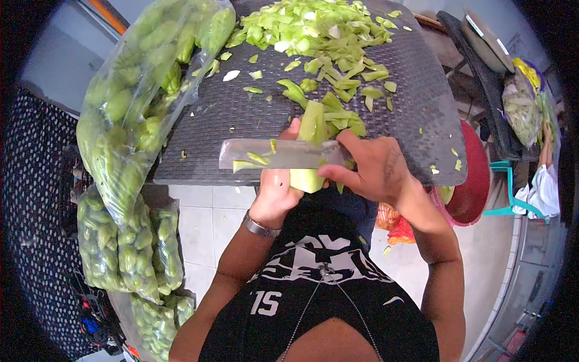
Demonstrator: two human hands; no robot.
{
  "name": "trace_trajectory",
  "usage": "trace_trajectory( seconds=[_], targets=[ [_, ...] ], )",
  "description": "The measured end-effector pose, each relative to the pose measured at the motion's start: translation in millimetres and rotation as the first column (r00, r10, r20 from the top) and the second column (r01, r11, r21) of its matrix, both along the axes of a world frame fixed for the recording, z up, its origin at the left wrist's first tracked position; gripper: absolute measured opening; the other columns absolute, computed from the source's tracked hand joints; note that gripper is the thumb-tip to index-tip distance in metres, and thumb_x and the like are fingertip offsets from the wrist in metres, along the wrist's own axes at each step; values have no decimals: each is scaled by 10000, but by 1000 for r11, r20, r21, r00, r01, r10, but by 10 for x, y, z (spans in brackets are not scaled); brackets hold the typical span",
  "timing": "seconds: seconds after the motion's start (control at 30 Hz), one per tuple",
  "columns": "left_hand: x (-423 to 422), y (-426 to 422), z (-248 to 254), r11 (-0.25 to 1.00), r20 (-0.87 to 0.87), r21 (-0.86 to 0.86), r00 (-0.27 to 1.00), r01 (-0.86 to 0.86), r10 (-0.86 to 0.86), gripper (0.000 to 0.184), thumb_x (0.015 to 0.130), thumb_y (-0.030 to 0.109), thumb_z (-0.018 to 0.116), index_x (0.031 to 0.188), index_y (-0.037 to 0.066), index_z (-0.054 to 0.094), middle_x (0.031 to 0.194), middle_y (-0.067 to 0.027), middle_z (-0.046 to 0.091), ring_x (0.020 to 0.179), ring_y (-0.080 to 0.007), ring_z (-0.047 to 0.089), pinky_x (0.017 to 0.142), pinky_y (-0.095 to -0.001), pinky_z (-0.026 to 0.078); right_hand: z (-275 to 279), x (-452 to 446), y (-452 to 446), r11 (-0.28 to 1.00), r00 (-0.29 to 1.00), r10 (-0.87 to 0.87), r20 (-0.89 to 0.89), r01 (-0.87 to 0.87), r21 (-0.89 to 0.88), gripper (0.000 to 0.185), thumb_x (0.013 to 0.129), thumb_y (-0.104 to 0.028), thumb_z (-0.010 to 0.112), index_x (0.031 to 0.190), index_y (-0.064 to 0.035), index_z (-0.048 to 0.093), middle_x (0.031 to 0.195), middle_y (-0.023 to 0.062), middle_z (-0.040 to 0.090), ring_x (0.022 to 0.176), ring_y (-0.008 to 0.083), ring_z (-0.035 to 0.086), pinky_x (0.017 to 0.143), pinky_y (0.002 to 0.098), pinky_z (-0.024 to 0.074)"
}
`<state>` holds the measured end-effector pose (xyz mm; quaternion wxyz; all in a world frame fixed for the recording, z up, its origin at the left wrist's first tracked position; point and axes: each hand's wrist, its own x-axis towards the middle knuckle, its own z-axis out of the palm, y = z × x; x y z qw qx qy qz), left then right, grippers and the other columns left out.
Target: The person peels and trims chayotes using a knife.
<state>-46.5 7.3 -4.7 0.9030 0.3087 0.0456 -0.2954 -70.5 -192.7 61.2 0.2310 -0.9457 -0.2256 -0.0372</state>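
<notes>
My left hand [279,192], with a watch at its wrist, is closed around a partly peeled pale green vegetable [312,123] that looks like a chayote. The vegetable's cut lower end points toward my body. In my right hand [375,164] is a cleaver [265,154], its broad blade lying across the vegetable and hiding part of it and of my left fingers. Thin green slivers stick to the blade. Just beyond my hands, green peelings [344,87] are strewn over the dark woven-pattern table [211,133].
A large heap of peelings [307,24] covers the table's far side. Along its left edge lies a clear bag of green vegetables [129,102]; more filled bags [120,247] stand below. To the right are a red basin [472,175], a teal stool [506,190] and another person's arm [546,145].
</notes>
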Motion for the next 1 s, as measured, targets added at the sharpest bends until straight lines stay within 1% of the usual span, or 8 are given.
trace_trajectory(
  seconds=[0.2, 0.33, 0.4, 0.47, 0.63, 0.73, 0.77, 1.0],
  targets=[
    [-109, 46, 52, 996, 159, 86, 987, 21, -35, 553, 1063, 540, 418, 1330, 76, 555, 1046, -141, 704, 749, -266, 723, 564, -392, 620, -162, 178, -284, 977, 971, -175, 165, 193, -96, 622, 903, -680, 612, 1019, -69, 601, 701, 207, 679, 698, 448, 697, 594, 531, 541],
    [-73, 55, 166, 997, -10, 11, 997, 71, -70, 568, 1063, 540, 388, 1311, 58, 555, 1057, -173, 679, 729, -300, 693, 526, -434, 589, -243, 471, -641, 918, 933, -353, -74, 361, 164, 615, 955, -649, 565, 1085, -52, 625, 670, 267, 622, 655, 467, 663, 580, 535, 515],
    [-101, 23, 263, 997, -36, 62, 999, -34, 36, 535, 1052, 507, 443, 1304, 50, 563, 1065, -162, 673, 786, -284, 692, 579, -440, 606, -230, 545, -775, 780, 715, 23, -699, 424, 459, 682, 1006, -684, 427, 1076, -41, 646, 558, 119, 535, 451, 283, 554, 464, 404, 463],
    [-94, -16, 309, 990, -31, 91, 993, -110, 113, 510, 1035, 474, 500, 1295, 41, 570, 1073, -154, 668, 837, -275, 687, 638, -441, 611, -200, 541, -815, 387, 290, 649, -704, 671, 633, 734, 1014, -715, 359, 1064, -42, 648, 522, 25, 467, 388, 170, 473, 408, 332, 407],
    [-44, 40, 133, 991, -69, 27, 989, -127, 129, 465, 984, 398, 607, 1256, 21, 583, 1081, -153, 669, 875, -283, 674, 757, -425, 579, 135, 263, -243, 288, 800, 2, -601, 575, 766, 754, 1008, -751, 289, 1006, -76, 625, 527, -60, 355, 367, 91, 343, 377, 273, 314],
    [-26, 60, 56, 987, -87, 49, 984, -153, 157, 436, 988, 390, 599, 1225, 24, 590, 1071, -158, 673, 863, -298, 672, 758, -411, 561, -51, 388, -105, 226, 853, 11, -522, 506, 832, 779, 1005, -757, 284, 1022, -52, 614, 526, -59, 355, 340, 74, 315, 362, 264, 311],
    [-30, 65, 56, 988, -79, 39, 985, -150, 152, 423, 993, 387, 588, 1218, 28, 593, 1074, -159, 675, 862, -298, 672, 751, -411, 560, -38, 414, -160, 174, 666, 306, -680, 663, 728, 775, 1012, -746, 279, 1011, -46, 611, 519, -62, 350, 332, 81, 300, 347, 267, 290],
    [40, 113, 93, 981, -79, -126, 987, -150, 141, 384, 1034, 353, 500, 1256, 58, 605, 1135, -149, 687, 906, -287, 670, 760, -409, 551, -45, 10, -9, 423, 713, 173, -679, 569, 705, 829, 1010, -758, 233, 1013, -31, 630, 500, -52, 381, 358, 91, 367, 363, 265, 313]
  ],
)
